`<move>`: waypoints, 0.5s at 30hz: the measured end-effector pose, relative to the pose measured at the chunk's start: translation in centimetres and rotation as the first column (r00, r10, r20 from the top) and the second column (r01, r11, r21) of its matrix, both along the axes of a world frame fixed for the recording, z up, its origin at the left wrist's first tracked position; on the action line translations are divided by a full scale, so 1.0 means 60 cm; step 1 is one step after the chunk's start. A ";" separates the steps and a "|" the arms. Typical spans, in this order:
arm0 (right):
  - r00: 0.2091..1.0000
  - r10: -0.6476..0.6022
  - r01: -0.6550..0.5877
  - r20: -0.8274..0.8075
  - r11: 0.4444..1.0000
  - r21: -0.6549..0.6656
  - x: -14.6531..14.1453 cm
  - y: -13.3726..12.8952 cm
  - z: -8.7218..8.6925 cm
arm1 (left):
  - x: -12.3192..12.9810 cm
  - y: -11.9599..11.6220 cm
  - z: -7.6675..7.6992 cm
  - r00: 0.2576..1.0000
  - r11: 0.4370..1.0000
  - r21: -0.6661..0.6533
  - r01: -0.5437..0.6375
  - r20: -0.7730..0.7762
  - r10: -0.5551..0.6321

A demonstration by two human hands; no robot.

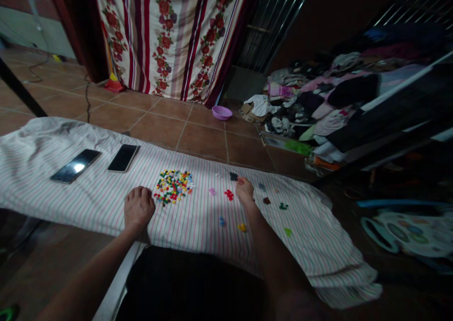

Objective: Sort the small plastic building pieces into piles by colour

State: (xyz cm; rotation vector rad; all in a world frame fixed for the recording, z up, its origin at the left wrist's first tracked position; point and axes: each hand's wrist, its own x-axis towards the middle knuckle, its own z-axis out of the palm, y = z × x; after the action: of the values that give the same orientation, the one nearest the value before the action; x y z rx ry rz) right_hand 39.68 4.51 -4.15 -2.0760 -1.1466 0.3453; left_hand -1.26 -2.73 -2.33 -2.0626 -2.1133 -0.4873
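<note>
My left hand point(139, 209) rests palm down on the striped cloth point(106, 193), its fingers lying flat, just left of a mixed pile of small coloured plastic pieces point(173, 187). At the far side of the cloth my right hand point(244, 190) has its fingertips pinched together against a small cluster of black pieces point(233, 176); whatever sits between them is hidden. Around this hand lie little single-colour groups: red pieces point(229, 195), pink pieces point(212, 192), blue pieces point(222, 221), yellow pieces point(242, 227), brown pieces point(266, 201), dark green pieces point(283, 206) and light green pieces point(288, 232).
Two phones, one with a light reflection point(76, 166) and one dark point(123, 158), lie on the cloth at left. Beyond it, a purple basin point(222, 113) stands on the tiled floor before a flowered curtain point(166, 38). Clothes point(311, 94) are heaped at right.
</note>
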 end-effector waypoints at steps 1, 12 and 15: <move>1.000 0.003 -0.003 0.006 1.000 0.001 0.000 -0.001 0.002 | 0.000 0.000 0.000 1.000 1.000 0.002 0.000 0.000 0.000; 0.973 0.200 -0.207 0.119 0.977 0.051 -0.083 0.004 0.039 | 0.000 0.000 -0.001 1.000 1.000 0.009 -0.002 0.023 0.002; 0.939 0.325 -0.333 0.114 0.941 0.059 -0.127 0.004 0.040 | 0.000 0.000 -0.003 1.000 1.000 0.018 0.005 0.025 -0.005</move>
State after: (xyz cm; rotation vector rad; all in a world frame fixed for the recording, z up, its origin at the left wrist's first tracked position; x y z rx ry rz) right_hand 32.05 4.78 -1.77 -1.8503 -1.5517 0.3485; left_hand -1.26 -2.71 -2.49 -2.0633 -2.1105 -0.5337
